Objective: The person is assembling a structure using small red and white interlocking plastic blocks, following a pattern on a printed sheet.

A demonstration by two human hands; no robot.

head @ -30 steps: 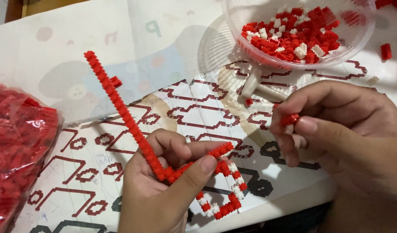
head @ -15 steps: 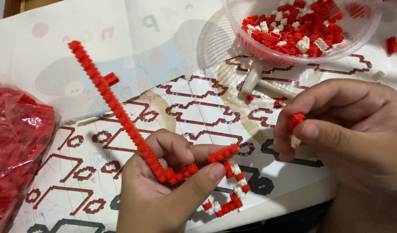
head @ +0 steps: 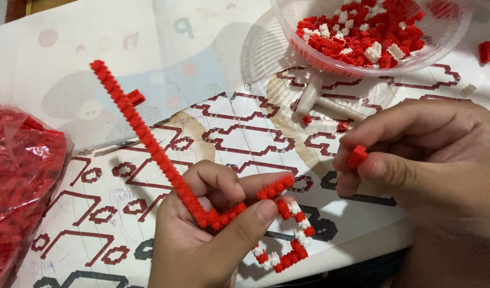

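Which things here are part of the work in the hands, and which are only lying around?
In the work:
- left hand holding the red-and-white brick chain
- right hand pinching a small red brick
- pattern sheet underneath
- clear bowl of red and white bricks

Lying about:
- bag of red bricks
- white T-shaped tool
- loose red brick beside the bowl

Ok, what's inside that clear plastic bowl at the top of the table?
The clear bowl holds a heap of small red bricks with a few white bricks mixed in. Whatever lies under the heap is covered, and the bowl's far side is cut off by the picture's edge.
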